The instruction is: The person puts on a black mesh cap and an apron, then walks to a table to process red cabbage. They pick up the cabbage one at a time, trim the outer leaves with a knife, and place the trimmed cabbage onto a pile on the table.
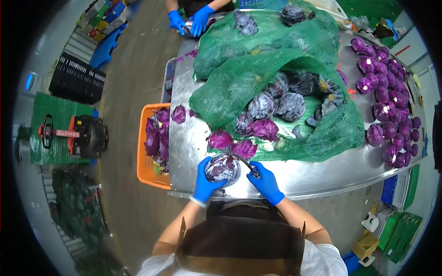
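Note:
My left hand (pixel 206 182), in a blue glove, grips a red cabbage (pixel 222 168) from below at the near edge of the steel table (pixel 322 172). In my right hand (pixel 265 182), also blue-gloved, is a knife (pixel 246 163) whose curved blade lies against the top right of the cabbage. Loose purple leaves (pixel 232 143) lie on the table just beyond the cabbage. Behind them an open green net sack (pixel 258 83) holds several untrimmed red cabbages (pixel 276 106).
An orange crate (pixel 146 161) of purple leaf trimmings hangs off the table's left side. Several trimmed cabbages (pixel 389 106) are lined up at the table's right. Another person's blue-gloved hands (pixel 191 20) work at the far end. Black and blue crates stand on the floor at left.

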Action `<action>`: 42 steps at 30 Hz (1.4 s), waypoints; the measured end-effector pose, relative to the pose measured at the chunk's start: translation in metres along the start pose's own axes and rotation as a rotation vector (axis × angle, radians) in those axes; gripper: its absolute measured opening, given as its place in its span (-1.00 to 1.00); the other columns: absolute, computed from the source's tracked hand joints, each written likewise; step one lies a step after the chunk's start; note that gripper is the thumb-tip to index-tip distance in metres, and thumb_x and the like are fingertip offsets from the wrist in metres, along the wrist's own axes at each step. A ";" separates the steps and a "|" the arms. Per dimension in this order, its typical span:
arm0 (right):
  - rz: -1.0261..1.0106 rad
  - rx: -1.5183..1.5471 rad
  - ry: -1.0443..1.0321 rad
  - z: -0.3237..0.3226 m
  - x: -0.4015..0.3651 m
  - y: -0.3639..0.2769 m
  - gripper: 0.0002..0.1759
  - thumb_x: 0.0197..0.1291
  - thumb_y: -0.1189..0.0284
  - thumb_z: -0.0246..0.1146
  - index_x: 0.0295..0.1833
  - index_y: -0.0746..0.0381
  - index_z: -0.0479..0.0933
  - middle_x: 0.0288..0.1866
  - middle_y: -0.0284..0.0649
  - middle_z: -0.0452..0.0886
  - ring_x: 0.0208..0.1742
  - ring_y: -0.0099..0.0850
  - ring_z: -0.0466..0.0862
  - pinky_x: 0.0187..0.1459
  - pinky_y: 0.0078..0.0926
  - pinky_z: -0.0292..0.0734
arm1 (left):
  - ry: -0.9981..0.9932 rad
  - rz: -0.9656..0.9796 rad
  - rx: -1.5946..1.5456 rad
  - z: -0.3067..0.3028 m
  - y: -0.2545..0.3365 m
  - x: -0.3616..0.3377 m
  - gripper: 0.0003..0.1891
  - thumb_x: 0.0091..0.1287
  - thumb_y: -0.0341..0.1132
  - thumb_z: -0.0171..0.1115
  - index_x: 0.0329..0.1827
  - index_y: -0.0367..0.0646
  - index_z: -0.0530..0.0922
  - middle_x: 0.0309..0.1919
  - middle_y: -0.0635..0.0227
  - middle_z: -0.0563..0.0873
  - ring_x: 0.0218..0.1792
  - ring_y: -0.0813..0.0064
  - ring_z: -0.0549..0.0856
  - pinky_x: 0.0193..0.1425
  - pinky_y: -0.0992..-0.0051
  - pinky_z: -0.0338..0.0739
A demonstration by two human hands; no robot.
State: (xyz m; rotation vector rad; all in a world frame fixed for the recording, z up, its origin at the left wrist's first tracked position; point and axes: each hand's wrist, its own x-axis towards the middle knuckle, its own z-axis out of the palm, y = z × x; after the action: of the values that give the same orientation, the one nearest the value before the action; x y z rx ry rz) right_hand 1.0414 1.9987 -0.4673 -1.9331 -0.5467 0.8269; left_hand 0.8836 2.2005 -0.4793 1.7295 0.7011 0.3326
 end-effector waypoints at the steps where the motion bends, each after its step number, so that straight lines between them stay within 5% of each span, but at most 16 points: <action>1: 0.033 -0.039 -0.018 0.001 -0.007 -0.004 -0.60 0.28 0.47 0.29 0.22 0.21 0.50 -0.21 -0.15 0.69 -0.24 -0.30 0.73 -0.11 -0.33 0.61 | 0.022 0.002 0.094 -0.003 -0.021 -0.009 0.14 -0.20 -0.22 0.74 0.48 -0.23 0.20 0.33 0.11 0.38 0.33 0.19 0.48 0.46 0.25 0.40; 4: -0.194 -0.165 -0.031 0.012 -0.019 0.021 -0.63 0.30 0.50 0.24 0.22 0.20 0.50 -0.17 -0.08 0.69 -0.19 -0.15 0.74 -0.08 -0.30 0.61 | 0.061 -0.067 0.189 -0.009 -0.029 -0.017 0.17 -0.20 -0.18 0.74 0.49 -0.24 0.17 0.33 0.08 0.36 0.35 0.15 0.44 0.47 0.24 0.37; 12: -0.236 -0.386 -0.163 0.043 -0.005 0.018 -0.66 0.38 0.39 0.17 0.22 0.20 0.44 -0.16 0.09 0.70 -0.24 0.08 0.71 -0.18 -0.04 0.62 | 0.091 -0.071 0.309 0.010 -0.020 -0.005 0.17 -0.16 -0.08 0.71 0.52 -0.16 0.16 0.38 -0.07 0.27 0.32 -0.01 0.49 0.40 0.19 0.46; 24: -0.237 -0.620 -0.212 0.071 0.037 0.022 -0.75 0.31 0.47 0.04 0.04 0.37 0.40 -0.27 0.13 0.68 -0.25 0.08 0.72 -0.22 0.05 0.59 | 0.157 -0.084 0.360 0.014 -0.004 0.002 0.08 -0.19 -0.09 0.70 0.45 -0.14 0.28 0.27 0.00 0.40 0.22 -0.01 0.56 0.30 0.16 0.52; 25: -0.130 -0.632 -0.322 0.067 0.046 0.019 -0.74 0.39 0.47 -0.04 0.04 0.39 0.44 -0.12 0.15 0.69 -0.18 0.07 0.73 -0.15 0.02 0.63 | 0.161 -0.103 0.376 0.015 -0.003 0.002 0.08 -0.20 -0.08 0.70 0.45 -0.14 0.29 0.27 0.00 0.41 0.22 -0.01 0.56 0.29 0.15 0.52; 36: 0.009 -0.582 -0.401 0.038 0.013 0.005 -0.70 0.40 0.47 -0.07 0.09 0.40 0.45 -0.11 0.17 0.68 -0.10 0.11 0.71 -0.03 0.06 0.58 | 0.136 -0.057 0.291 0.011 -0.018 0.014 0.02 -0.18 -0.09 0.70 0.41 -0.12 0.36 0.23 0.09 0.48 0.25 0.05 0.57 0.33 0.19 0.51; 42: -0.167 -0.672 -0.175 0.097 0.039 0.066 -0.73 0.40 0.45 -0.04 0.07 0.36 0.43 -0.22 0.10 0.68 -0.27 0.06 0.72 -0.21 0.03 0.62 | 0.190 -0.050 0.169 0.012 -0.026 0.005 -0.01 -0.18 -0.18 0.71 0.40 -0.13 0.38 0.21 0.12 0.48 0.24 0.10 0.58 0.34 0.22 0.51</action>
State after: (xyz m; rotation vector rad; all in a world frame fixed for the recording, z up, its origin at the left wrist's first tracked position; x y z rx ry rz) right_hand 0.9985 2.0503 -0.5715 -2.3769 -1.1935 0.7659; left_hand 0.8869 2.1983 -0.5084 1.8516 0.9312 0.4163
